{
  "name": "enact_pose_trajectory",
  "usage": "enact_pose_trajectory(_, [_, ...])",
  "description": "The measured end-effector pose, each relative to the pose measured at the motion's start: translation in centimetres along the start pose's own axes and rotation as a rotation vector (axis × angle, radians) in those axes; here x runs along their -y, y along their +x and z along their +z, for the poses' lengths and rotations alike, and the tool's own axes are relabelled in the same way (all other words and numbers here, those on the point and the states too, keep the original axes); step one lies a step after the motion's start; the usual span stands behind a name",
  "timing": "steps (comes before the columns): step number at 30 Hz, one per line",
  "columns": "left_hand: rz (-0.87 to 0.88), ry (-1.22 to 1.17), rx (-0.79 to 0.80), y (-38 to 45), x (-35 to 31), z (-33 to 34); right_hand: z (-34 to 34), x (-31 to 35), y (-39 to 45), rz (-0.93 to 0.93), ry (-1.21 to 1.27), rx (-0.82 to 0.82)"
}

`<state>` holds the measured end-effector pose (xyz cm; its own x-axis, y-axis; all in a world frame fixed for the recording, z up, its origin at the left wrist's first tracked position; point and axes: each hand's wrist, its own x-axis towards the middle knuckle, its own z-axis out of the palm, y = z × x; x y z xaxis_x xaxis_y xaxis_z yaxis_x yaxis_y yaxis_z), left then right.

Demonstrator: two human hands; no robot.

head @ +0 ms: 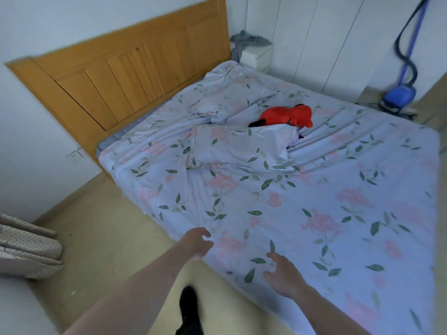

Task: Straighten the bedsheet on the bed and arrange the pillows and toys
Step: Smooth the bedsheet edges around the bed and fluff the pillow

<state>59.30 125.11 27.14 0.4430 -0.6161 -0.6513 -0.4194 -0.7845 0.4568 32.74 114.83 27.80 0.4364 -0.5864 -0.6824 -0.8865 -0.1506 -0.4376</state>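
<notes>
A pale blue bedsheet with pink flowers and green leaves covers the bed, creased near the headboard. Two pillows in the same fabric lie on it: one mid-bed, askew, another crumpled near the headboard. A red plush toy lies beside the nearer pillow, partly tucked under its edge. My left hand hovers at the sheet's near edge, fingers loosely curled and holding nothing. My right hand is spread just above the sheet close to the same edge, also holding nothing.
A wooden headboard stands against the wall. A white nightstand with grey cloth sits at the far corner. A blue vacuum cleaner stands by the wardrobe. Folded bedding lies on the floor at left. My dark shoe is below.
</notes>
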Motion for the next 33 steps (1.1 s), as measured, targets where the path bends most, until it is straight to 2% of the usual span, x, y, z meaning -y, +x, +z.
enact_pose_trajectory(3, [0.042, 0.037, 0.008, -4.5, -4.5, 6.1, -2.0, -6.9, -4.3, 0.010, -0.025, -0.021])
enact_pose_trajectory(9, [0.119, 0.056, 0.057, -10.3, -10.3, 14.3, -4.1, -16.0, -10.9, 0.042, -0.028, -0.022])
enact_pose_trajectory(15, [0.154, 0.111, 0.065, -11.5, -11.5, 16.5, -4.3, -18.8, -13.9, 0.041, -0.005, -0.125])
enact_pose_trajectory(25, [0.165, 0.353, 0.131, -11.0, -10.3, 18.5, -3.6, -22.3, -17.6, 0.166, 0.018, -0.159])
enact_pose_trajectory(33, [0.215, 0.347, 0.157, -12.6, -15.4, 24.2, -5.8, -28.4, -20.2, 0.240, 0.059, -0.182])
